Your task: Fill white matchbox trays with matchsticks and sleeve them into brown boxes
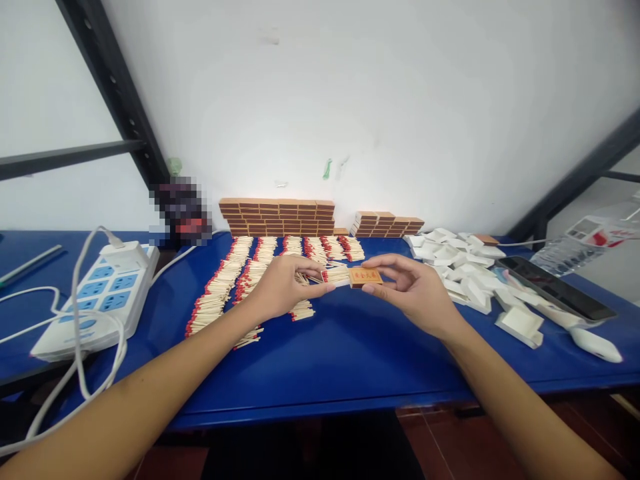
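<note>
My left hand [286,285] is closed on a white matchbox tray [342,283] filled with red-tipped matches. Between the fingers of my right hand [413,293] is the orange matchbox sleeve [366,277], printed with red characters. Tray and sleeve are in line, the tray's right end meeting the sleeve's left opening; how far it is inside cannot be seen. Rows of loose matches [215,303] lie on the blue table to the left and behind my left hand, which covers some of them. Several white paper trays [470,267] are heaped right of my right hand.
Stacked matchboxes [277,217] stand along the wall, with a smaller stack [385,225] to their right. At left lies a power strip [100,293] with white cables. A phone [555,287], a plastic bottle [580,243] and a white-handled item [595,343] are at right.
</note>
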The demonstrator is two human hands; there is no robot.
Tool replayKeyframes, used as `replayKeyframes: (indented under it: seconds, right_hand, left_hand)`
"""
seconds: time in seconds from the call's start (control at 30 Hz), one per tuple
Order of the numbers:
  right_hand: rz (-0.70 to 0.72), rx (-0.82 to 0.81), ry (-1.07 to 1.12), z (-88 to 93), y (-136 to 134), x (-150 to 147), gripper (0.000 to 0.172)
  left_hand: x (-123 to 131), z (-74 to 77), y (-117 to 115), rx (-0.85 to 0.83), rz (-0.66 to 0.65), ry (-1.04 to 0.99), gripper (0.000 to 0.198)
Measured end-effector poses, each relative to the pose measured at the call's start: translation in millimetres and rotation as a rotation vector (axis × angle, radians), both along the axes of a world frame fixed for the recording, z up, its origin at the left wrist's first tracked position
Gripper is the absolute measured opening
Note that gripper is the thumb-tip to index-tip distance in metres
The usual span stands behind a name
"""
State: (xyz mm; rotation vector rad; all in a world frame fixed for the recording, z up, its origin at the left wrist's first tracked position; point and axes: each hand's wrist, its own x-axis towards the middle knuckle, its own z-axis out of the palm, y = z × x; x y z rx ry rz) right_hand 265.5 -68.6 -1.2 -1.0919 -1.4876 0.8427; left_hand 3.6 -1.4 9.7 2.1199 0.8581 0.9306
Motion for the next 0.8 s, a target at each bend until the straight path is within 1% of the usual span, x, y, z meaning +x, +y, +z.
replayKeyframes:
  seconds: [0.1, 0.27, 0.43, 0.5, 0.6, 0.8]
  right_hand:
    - [-0.008, 0.019, 0.020, -1.4, 1.0, -3.6, 0.043]
    - [0.100, -0.012, 0.020, -2.0, 2.4, -3.1, 0.041]
    - [0.111, -0.010, 0.043, -1.0, 1.0, -4.3, 0.040]
    - [0.105, -0.010, 0.056, -0.6, 0.3, -6.0, 0.038]
    - [0.117, -0.016, 0.072, -1.1, -0.8, -9.6, 0.038]
    - [0.145, -0.006, 0.086, -3.4, -4.0, -18.3, 0.035]
  left_hand:
    - [-0.5, 3.1, -1.3, 0.074, -0.032, 0.028, 0.023]
    - [-2.2, 2.9, -0.5, 0.043, -0.085, 0.030, 0.023]
    - [1.7, 3.6, -6.8, -0.026, -0.003, -0.004, 0.038]
    - [4.2, 6.2, -11.1, -0.047, -0.008, -0.008, 0.042]
    - [6.8, 10.1, -15.8, -0.080, -0.037, 0.005, 0.039]
    - [7.7, 10.4, -18.0, -0.099, 0.002, 0.034, 0.034]
